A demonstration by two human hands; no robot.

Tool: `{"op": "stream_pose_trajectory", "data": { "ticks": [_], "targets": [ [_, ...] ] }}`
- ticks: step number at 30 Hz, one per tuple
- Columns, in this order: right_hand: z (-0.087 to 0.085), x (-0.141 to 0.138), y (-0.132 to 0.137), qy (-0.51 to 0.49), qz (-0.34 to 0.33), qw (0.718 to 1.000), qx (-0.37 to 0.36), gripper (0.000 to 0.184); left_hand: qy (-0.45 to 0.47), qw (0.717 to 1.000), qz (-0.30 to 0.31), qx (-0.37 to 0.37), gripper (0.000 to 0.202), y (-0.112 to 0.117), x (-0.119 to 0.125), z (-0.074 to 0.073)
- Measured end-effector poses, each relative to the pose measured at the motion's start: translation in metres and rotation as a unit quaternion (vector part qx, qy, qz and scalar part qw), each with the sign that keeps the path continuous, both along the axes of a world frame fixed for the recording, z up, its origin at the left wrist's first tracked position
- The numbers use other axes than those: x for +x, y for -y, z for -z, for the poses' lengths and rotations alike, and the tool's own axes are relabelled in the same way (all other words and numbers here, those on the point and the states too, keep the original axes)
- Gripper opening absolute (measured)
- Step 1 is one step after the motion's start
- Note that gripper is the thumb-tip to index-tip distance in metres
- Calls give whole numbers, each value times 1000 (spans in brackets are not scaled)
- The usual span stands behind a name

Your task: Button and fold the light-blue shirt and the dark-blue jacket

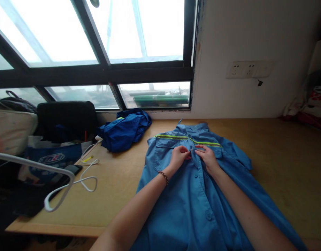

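A blue work jacket [176,202] with yellow-green reflective stripes across the chest lies front side up before me, its collar toward the wall. Both hands meet at the upper front placket. My left hand [180,157], a beaded bracelet on its wrist, pinches the cloth at the placket edge. Just right of it, my right hand [206,157] grips the other side of the placket between thumb and fingers. Whatever button sits between the fingertips is hidden. Lower down, a button [208,215] shows on the front.
A darker blue folded garment [126,130] lies on the wooden table [118,195] below the window. White cable [91,190] loops over the left edge, near a phone [75,169] and a blue bag [55,157]. Wall sockets [244,69] are at right.
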State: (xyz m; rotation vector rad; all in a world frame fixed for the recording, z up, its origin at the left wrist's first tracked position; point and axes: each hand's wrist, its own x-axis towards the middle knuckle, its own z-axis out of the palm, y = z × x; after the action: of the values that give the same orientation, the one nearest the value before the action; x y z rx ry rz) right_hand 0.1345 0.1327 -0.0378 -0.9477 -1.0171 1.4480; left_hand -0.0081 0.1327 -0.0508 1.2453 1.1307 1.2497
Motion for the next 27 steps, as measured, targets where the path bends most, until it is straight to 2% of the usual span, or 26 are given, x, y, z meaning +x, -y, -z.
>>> {"op": "stream_pose_trajectory", "data": {
  "ticks": [3, 6, 13, 16, 18, 21, 24, 27],
  "targets": [
    [0, 0, 0, 12, 7, 1000, -4, 37, 70, 996, 36, -46, 19, -1, -2, -3],
    [1, -1, -1, 21, 16, 1000, -11, 34, 100, 993, 50, -49, 23, -2, -6, -5],
    [5, -1, -2, -5, 2, 1000, -27, 38, 118, 991, 65, -23, 26, -3, -9, -4],
    [11, -2, -4, 32, 17, 999, -15, 40, 110, 991, 67, -26, 27, -2, -7, -6],
    [15, -2, -6, 80, 48, 995, 28, 37, 102, 992, 64, -36, 28, 0, -6, -7],
    [18, -5, -6, 188, 99, 970, 118, 28, 92, 993, 60, -51, 28, 2, -4, -7],
    [15, -10, 0, 303, 131, 924, 194, 19, 87, 993, 61, -57, 28, 2, -2, -5],
    [12, -15, 6, 365, 137, 887, 248, 14, 70, 996, 32, -53, 30, 1, 1, -2]
  ]
}}
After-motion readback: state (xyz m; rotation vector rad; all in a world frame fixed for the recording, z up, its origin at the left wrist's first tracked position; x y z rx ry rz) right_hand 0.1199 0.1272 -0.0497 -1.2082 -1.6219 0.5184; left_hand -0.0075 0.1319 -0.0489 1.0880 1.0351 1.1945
